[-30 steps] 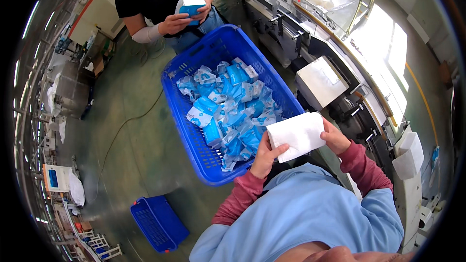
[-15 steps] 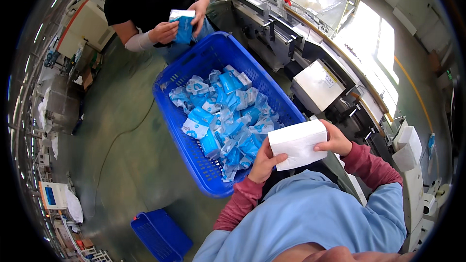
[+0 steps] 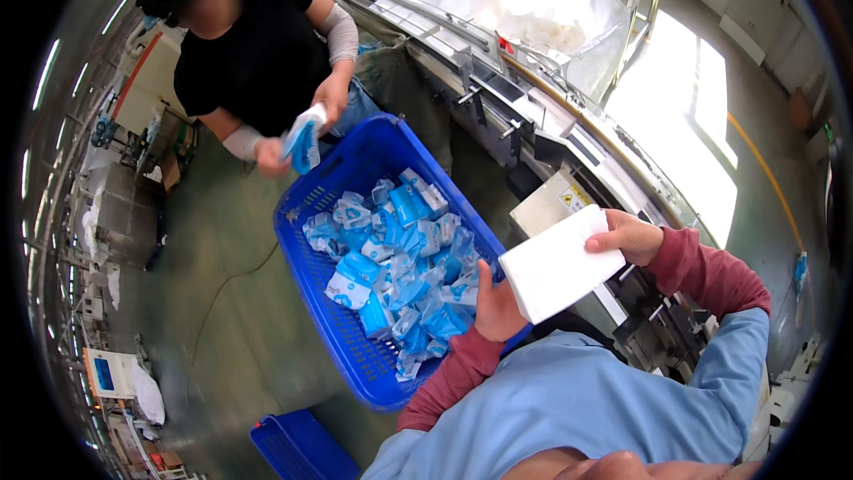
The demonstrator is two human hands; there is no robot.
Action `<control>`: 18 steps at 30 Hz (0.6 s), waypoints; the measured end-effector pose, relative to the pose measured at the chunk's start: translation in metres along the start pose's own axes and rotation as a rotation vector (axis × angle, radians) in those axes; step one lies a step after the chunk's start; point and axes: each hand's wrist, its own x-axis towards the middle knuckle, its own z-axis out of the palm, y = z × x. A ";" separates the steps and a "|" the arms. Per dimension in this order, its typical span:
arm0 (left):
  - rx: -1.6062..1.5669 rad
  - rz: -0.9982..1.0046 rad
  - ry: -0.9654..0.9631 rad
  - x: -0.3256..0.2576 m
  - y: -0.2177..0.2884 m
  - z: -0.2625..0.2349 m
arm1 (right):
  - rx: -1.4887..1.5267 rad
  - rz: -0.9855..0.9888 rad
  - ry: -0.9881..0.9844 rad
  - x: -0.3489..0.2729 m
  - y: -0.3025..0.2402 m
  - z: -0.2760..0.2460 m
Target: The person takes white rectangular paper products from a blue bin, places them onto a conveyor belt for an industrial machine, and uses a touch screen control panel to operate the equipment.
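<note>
My right hand [image 3: 629,238] grips a stack of white tissues [image 3: 562,265] by its right end, thumb on top. The stack is unwrapped and tilted. At its left edge is my left hand [image 3: 499,309], open, thumb raised clear and palm toward the stack; some of its fingers are hidden. Below and left of the stack stands a blue plastic basket [image 3: 335,357] with slotted walls. Inside it lie many blue-and-white tissue packs [image 3: 357,272] and crumpled clear-and-blue wrappers.
Across the basket, a person in black [image 3: 258,44] holds a blue-and-white tissue pack [image 3: 305,140]. A machine line [image 3: 533,120] runs along the right, with a pale metal box [image 3: 551,204] near my hands. A second blue basket [image 3: 306,446] sits on the green floor. A cable [image 3: 218,289] crosses it.
My left hand has let go of the tissue stack and opened; the right keeps hold, tilting it. The other person's pack has moved down toward the basket. My view has shifted.
</note>
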 end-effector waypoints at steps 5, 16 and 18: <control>0.310 0.108 0.210 0.045 0.031 -0.003 | 0.175 0.081 0.010 0.018 -0.029 -0.056; 0.183 0.689 0.514 -0.020 0.085 -0.006 | 0.869 -0.496 0.196 0.298 -0.139 -0.164; 0.149 0.788 0.679 -0.051 0.069 -0.012 | 0.841 -0.503 0.199 0.350 -0.136 -0.177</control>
